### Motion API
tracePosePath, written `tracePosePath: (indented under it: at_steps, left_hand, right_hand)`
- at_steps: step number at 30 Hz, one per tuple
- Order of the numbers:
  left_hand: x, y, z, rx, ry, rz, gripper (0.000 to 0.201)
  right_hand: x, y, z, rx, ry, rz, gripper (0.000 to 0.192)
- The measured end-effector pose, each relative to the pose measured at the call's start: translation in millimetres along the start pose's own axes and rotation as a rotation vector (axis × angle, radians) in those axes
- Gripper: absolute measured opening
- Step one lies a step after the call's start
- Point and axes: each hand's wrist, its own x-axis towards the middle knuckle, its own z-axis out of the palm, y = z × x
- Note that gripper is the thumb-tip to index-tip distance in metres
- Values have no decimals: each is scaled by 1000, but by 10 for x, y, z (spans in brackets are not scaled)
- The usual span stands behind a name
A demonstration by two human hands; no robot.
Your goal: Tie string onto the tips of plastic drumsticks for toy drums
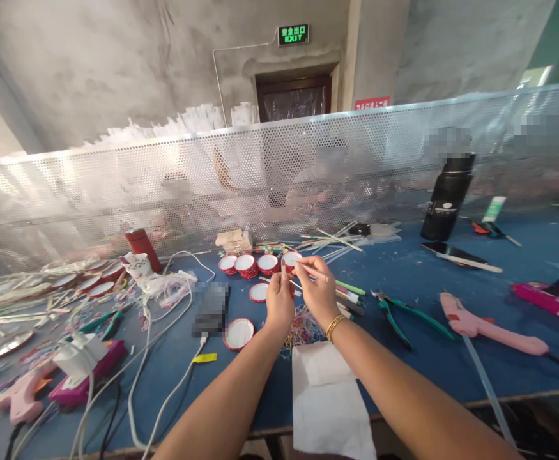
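Just above the middle of the frame, a thin white stick [312,271] is pinched at one end by the right hand [318,291], while the left hand [279,303] pinches a small piece [283,269] upright beside it. Behind them, red-rimmed round lids [247,264] sit in a row on the blue bench [404,358]; green-handled pliers [398,313] and a pink glue gun [480,324] lie at right.

arms: bare, no sleeves | right wrist: gold bead bracelet [333,327] | hands: ungloved
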Motion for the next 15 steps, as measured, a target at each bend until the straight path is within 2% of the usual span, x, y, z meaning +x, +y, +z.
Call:
tracePosePath:
  at_steps: [6, 15]
  left_hand:
    - [6, -2, 5, 7, -11, 16, 45]
    - [-83, 16, 45, -118, -72, -59, 50]
  right_hand:
    - [-7, -4, 15, 21, -5, 5, 21]
    - [-35, -57, 32, -77, -30, -36, 20]
